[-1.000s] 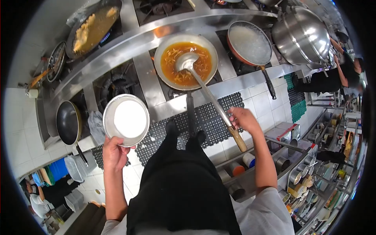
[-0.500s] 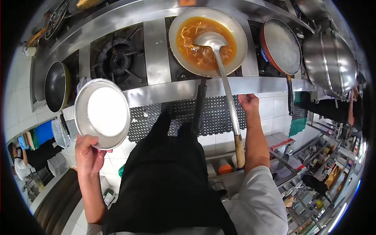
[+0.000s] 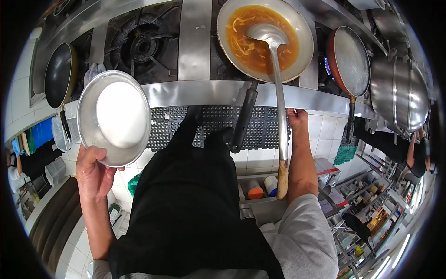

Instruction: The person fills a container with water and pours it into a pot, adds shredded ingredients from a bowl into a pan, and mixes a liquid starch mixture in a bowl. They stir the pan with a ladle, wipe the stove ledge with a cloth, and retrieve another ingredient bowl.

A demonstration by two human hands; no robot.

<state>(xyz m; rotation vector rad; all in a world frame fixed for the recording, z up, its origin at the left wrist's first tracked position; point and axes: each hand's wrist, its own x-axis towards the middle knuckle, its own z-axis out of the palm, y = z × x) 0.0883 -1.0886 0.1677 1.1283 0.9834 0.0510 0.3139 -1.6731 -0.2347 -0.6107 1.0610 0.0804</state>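
Observation:
My left hand [image 3: 95, 169] grips the rim of a round metal bowl [image 3: 137, 151], thumb over the edge and fingers beneath. White liquid [image 3: 121, 115] lies in the bowl, which is held in front of the stove. My right hand [image 3: 297, 117] is at the stove's front edge, fingers curled; what they hold is hidden under the edge. Close by, a ladle [image 3: 278, 93] with a wooden handle end rests in a pan [image 3: 304, 44] of orange-brown soup [image 3: 248, 46] with pale shreds. The pan's black handle [image 3: 244, 121] points toward me.
A bare burner [image 3: 143, 46] is left of the soup pan. Farther left stands a dark frying pan [image 3: 60, 76]. On the right, a red pan [image 3: 351, 60] of cloudy liquid sits over a blue flame, beside large steel pots [image 3: 399, 93]. Another person [image 3: 413, 153] is at far right.
The view has shifted, so the stove and pans sit higher and the soup pan farther right. My left hand still holds the bowl, and my right hand remains at the stove's edge.

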